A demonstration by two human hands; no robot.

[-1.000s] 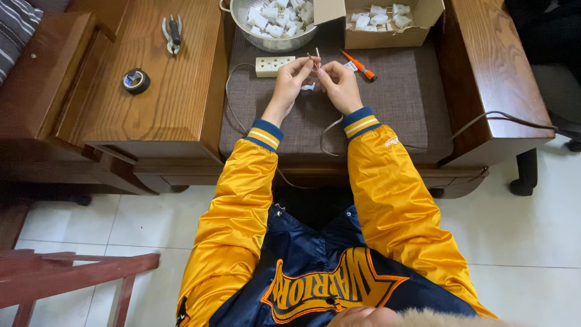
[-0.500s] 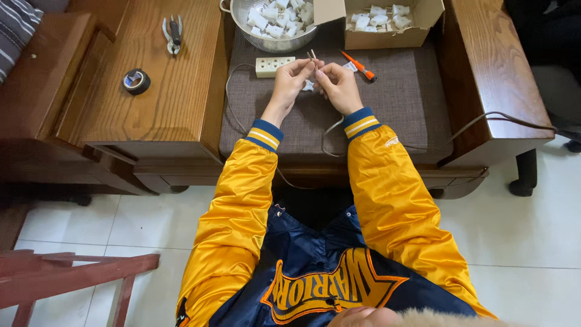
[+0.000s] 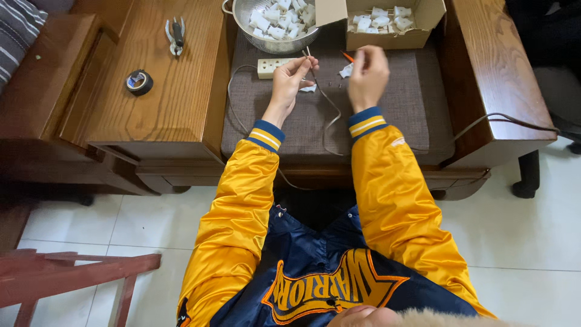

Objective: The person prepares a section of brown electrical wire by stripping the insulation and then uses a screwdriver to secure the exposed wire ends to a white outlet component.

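A thin grey two-core cable (image 3: 330, 109) is pinched near its bare tips by the left hand (image 3: 292, 79), just above the grey woven mat (image 3: 387, 121). The right hand (image 3: 368, 74) is curled shut beside it; what's gripped can't really be made out. A white power strip (image 3: 275, 66) is lying just left, with a metal colander of white plastic parts (image 3: 272, 24) behind it.

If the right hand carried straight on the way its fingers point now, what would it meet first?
The right hand points away from the body, toward the open cardboard box of small white parts. The box's near wall would probably come first, though the hand's height above the mat is unclear.
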